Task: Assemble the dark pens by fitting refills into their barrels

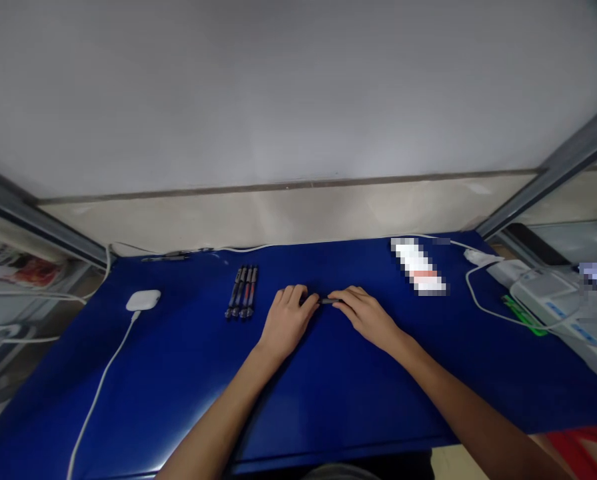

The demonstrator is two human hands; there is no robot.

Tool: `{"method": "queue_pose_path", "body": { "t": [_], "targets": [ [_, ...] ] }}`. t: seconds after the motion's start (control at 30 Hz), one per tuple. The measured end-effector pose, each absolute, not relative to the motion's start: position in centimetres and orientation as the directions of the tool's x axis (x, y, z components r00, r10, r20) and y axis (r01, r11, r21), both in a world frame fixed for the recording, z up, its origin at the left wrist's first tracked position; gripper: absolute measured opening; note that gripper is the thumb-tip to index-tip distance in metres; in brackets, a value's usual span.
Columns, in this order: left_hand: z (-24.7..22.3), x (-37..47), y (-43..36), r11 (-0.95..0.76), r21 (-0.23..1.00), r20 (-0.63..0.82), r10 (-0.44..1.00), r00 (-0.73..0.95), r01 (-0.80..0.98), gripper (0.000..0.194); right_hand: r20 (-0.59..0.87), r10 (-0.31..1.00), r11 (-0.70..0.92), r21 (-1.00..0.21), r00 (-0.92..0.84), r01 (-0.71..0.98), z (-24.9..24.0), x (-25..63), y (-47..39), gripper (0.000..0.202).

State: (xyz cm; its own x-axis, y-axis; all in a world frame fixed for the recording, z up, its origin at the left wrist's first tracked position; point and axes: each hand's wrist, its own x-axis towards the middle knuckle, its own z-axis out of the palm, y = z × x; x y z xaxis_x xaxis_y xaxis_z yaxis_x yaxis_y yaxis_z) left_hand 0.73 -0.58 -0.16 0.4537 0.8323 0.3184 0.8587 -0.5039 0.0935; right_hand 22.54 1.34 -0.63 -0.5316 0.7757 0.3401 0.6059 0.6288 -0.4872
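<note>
A dark pen lies crosswise just above the blue table, held between my two hands. The fingers of my left hand are closed round its left end and hide that part. At the right end, my right hand pinches it between thumb and fingers. Only a short middle stretch of the pen shows. To the left of my left hand, several dark pens lie side by side in a row, roughly parallel, with one showing red on its barrel.
On the left, a white earphone case is joined to a white cable. A blurred-out white item lies right of centre. Farther right are a green object and a white power strip. A thin black pen lies by the wall.
</note>
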Motion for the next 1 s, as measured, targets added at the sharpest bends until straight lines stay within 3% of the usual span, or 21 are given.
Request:
{"method": "queue_pose_path", "body": {
  "t": [0.13,0.3,0.57,0.83,1.0],
  "targets": [
    [-0.62,0.66,-0.74,-0.510,0.071,0.313,0.827,0.467,0.857,0.026,0.316,0.752,0.653,-0.475,-0.578,0.590,-0.37,22.32,1.24,0.028],
    [-0.52,0.67,-0.84,-0.538,0.053,0.288,0.815,0.503,0.841,0.025,0.288,0.701,0.710,-0.371,-0.653,0.598,-0.57,22.05,1.09,0.028],
    [-0.57,0.69,-0.86,-0.561,0.122,0.270,0.813,0.516,0.819,0.026,0.334,0.705,0.707,-0.403,-0.626,0.581,-0.54,21.98,0.85,0.027],
    [-0.38,0.79,-0.83,-0.526,0.232,0.197,0.849,0.490,0.818,0.032,0.394,0.633,0.772,-0.258,-0.667,0.580,-0.04,22.31,0.47,0.029],
    [-0.46,0.92,-0.69,-0.501,0.224,0.216,0.862,0.459,0.836,0.032,0.363,0.750,0.661,-0.440,-0.553,0.608,-0.15,22.27,0.72,0.022]
  ]
}}
